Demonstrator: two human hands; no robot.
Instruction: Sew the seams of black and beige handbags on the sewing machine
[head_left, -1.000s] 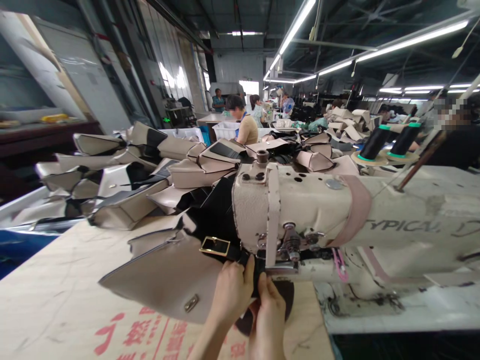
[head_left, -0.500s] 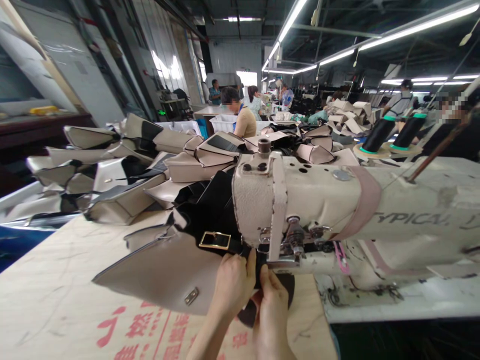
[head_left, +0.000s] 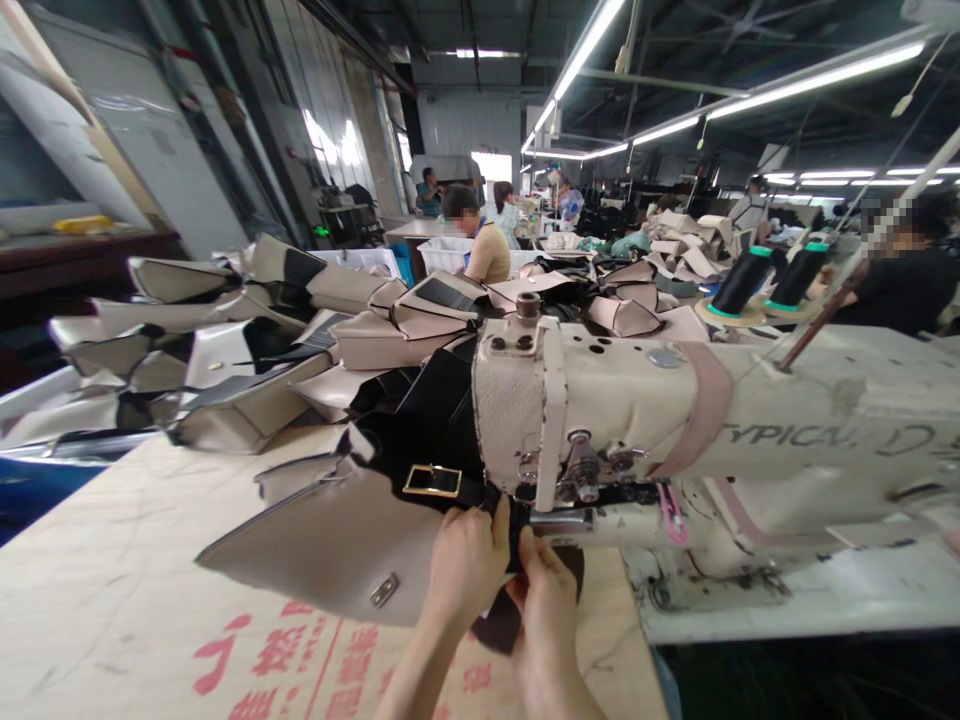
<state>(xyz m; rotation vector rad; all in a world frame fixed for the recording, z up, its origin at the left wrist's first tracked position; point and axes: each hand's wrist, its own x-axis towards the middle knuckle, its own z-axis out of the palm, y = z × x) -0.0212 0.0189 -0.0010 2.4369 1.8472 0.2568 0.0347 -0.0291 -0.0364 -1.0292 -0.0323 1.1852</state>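
Leftward from the nearer left hand, the beige bag is laid lengthwise, its black edge pinched there and by the right hand.

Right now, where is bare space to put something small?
Plywood top is bare left of the beige bag, in front of piled bags; smaller patch right of the right hand. Crowded: around left hand, by the sewing machine.

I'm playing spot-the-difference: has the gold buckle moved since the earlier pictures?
No, not visibly: the gold buckle stays just left of the sewing machine.
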